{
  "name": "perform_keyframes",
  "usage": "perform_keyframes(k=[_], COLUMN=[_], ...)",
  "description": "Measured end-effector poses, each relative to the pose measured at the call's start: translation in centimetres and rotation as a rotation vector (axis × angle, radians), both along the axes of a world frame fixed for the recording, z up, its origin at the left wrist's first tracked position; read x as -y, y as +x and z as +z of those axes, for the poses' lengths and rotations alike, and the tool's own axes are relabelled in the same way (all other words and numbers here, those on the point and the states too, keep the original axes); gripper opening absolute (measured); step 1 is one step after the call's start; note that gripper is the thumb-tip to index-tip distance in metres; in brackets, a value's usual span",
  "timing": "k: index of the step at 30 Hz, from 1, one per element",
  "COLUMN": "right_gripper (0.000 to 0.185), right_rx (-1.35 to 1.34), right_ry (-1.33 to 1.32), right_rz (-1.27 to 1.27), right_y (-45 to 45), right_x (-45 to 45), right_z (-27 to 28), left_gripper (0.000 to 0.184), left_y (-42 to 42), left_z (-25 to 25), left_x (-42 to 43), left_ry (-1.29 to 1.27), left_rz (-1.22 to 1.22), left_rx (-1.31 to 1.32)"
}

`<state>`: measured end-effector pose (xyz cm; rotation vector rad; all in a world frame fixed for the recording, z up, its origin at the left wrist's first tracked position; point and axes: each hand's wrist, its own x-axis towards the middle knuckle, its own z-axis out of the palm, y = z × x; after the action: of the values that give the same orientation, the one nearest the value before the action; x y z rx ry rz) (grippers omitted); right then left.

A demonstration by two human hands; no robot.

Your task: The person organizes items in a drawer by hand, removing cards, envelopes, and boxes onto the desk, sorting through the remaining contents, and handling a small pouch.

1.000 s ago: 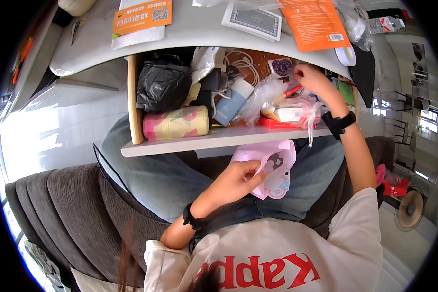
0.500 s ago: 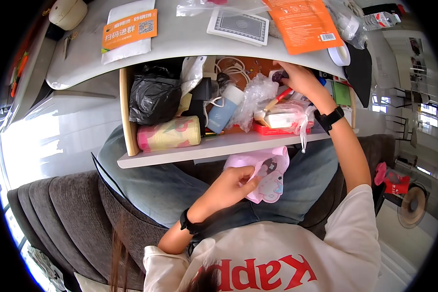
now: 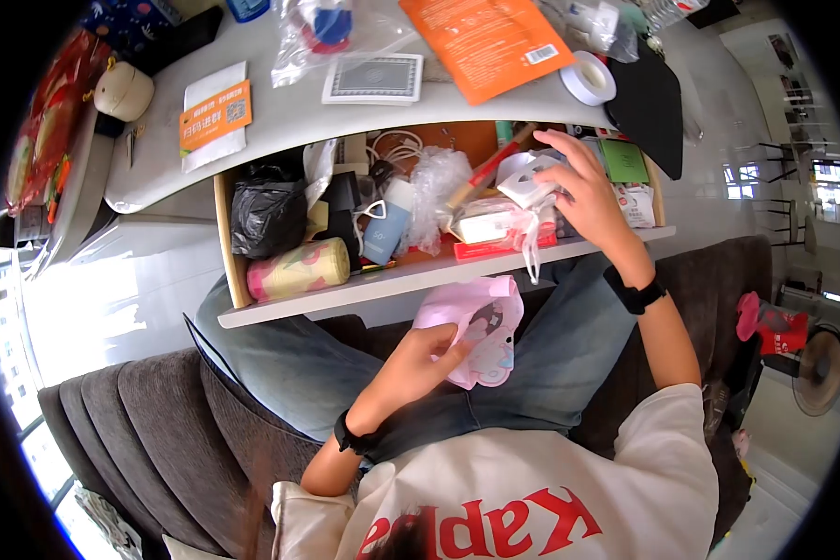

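Observation:
Over my lap, my left hand point(image 3: 418, 364) grips the edge of a pink pouch point(image 3: 485, 341) with a cartoon print, its fingers closed on the left side. My right hand point(image 3: 583, 187) is over the right part of the open drawer point(image 3: 457, 294). Its thumb lies on a small, tilted white box point(image 3: 525, 180) with a dark mark; the index finger is raised apart, and the other fingers curl by the box's edge. Just left lies a brush with a red handle point(image 3: 488, 170). Below is a plastic-wrapped white box point(image 3: 485, 227) on a red one.
The drawer also holds a black plastic bag point(image 3: 269, 217), a yellow-pink roll point(image 3: 299, 269), a blue packet point(image 3: 387, 224) and bubble wrap point(image 3: 437, 191). On the tabletop lie a card deck point(image 3: 373, 78), an orange pouch point(image 3: 485, 47) and white tape point(image 3: 588, 77).
My right hand has come back from deep in the drawer toward its front, and the white box now shows under its thumb. The red-handled brush has shifted. My left hand keeps the pink pouch.

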<state>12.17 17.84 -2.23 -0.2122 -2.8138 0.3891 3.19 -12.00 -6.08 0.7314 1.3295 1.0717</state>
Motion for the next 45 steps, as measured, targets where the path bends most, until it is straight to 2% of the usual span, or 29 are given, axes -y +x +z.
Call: perform_keyframes(k=[5,8,16,22,28,34,37,40,41,42,44,45], right_gripper=[0.03,0.033,0.034,0.032,0.026,0.025,0.024,0.025,0.028,0.028,0.026,0.026], right_rx=[-0.221,-0.328,-0.41,-0.363,-0.425,-0.443,-0.424,-0.485,-0.43,-0.397,-0.507,-0.424], right_ry=[0.057,-0.036,-0.048,0.231,0.366,0.366,0.268,-0.319,-0.207,-0.428,-0.766,-0.796], right_rz=[-0.164,-0.173,-0.207,-0.347,-0.242,-0.167,-0.143,-0.188,-0.311,-0.341,-0.366,-0.395], right_y=[3.2,4.3,5.1,6.1,6.5,6.6,5.6,4.8,5.0,4.5,2.1,1.2], right_x=[0.7,0.6,-0.4,-0.5,-0.5,0.7,0.7,0.4,0.4,-0.2,-0.8,-1.5], right_z=[-0.4,-0.6,-2.6,-3.0,-3.4,-2.9,-1.7,-1.2,-0.6,-0.1,2.2,3.0], left_gripper=[0.019,0.02,0.026,0.025,0.023,0.023,0.022,0.022,0.021,0.022,0.022,0.022], left_y=[0.5,0.8,1.4,1.8,2.2,2.1,2.2,2.0,1.9,1.9,1.7,1.6], left_z=[1.5,1.5,0.7,0.6,0.7,1.0,0.7,0.8,0.9,0.9,1.1,1.2], left_x=[-0.6,-0.6,-1.0,-1.8,-2.4,-2.6,-2.4,-2.3,-2.2,-2.1,-1.9,-1.7], left_ry=[-0.004,-0.03,-0.07,-0.109,-0.111,-0.113,-0.09,-0.082,-0.086,-0.074,-0.056,-0.062], left_rz=[0.026,0.035,0.063,0.056,0.032,-0.005,0.018,0.042,0.042,0.048,0.06,0.045], left_rx=[0.012,0.004,-0.041,-0.046,-0.061,-0.096,-0.071,-0.052,-0.046,-0.052,-0.065,-0.08])
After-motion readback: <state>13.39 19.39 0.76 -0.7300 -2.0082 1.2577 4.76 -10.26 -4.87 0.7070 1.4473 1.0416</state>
